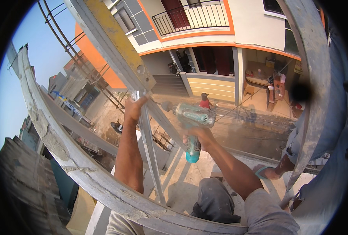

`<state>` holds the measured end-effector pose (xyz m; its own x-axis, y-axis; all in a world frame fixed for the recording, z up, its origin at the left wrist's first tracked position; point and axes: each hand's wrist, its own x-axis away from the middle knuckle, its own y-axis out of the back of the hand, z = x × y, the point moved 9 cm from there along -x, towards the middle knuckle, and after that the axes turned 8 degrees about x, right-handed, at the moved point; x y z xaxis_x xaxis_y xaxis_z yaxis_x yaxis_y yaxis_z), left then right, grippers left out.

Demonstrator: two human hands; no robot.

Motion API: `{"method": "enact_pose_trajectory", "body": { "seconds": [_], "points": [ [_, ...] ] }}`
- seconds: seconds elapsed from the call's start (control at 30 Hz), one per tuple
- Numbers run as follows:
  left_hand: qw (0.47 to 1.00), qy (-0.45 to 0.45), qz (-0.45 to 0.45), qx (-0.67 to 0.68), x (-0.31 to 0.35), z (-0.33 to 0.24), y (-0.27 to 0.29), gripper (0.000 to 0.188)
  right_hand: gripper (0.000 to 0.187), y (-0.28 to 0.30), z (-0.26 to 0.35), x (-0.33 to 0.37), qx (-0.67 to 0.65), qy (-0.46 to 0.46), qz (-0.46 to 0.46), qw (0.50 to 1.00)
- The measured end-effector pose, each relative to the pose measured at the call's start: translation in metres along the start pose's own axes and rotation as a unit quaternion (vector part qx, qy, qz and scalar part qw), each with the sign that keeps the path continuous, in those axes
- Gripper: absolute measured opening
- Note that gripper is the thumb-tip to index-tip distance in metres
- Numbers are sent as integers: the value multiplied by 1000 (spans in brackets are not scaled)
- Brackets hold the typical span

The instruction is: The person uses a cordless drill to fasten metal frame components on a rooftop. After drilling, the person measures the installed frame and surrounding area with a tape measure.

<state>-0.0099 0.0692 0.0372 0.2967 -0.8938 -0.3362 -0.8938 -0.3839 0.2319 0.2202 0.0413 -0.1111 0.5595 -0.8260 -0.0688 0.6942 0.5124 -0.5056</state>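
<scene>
My right hand point(199, 138) is wrapped round the handle of a teal cordless drill point(193, 114). The drill points left, its chuck end near a sloping grey metal beam point(164, 123); I cannot tell whether its tip touches the metal. My left hand point(134, 107) is closed round the upper end of a thin silver metal channel point(148, 143), which slants down towards my knee. Just above that hand ends a worn yellow bar point(117, 33) with a round hole, lying along a grey metal beam point(93, 37).
A curved grey metal member point(80, 176) with cement patches crosses in front of me. Another metal member point(312, 70) rises at right, beside a person in jeans point(322, 129) wearing a sandal point(264, 171). Below lies a street with a person in red point(205, 102), facing an orange-trimmed house point(252, 35).
</scene>
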Motion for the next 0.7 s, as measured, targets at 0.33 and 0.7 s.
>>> {"method": "enact_pose_trajectory", "body": {
  "seconds": [0.33, 0.7],
  "points": [
    [1000, 3, 2, -8, -2, 5, 2, 63, 33, 5, 19, 19, -18, 18, 36, 999],
    [998, -38, -26, -38, 3, -7, 6, 72, 41, 3, 14, 22, -29, 16, 49, 998]
  ]
}}
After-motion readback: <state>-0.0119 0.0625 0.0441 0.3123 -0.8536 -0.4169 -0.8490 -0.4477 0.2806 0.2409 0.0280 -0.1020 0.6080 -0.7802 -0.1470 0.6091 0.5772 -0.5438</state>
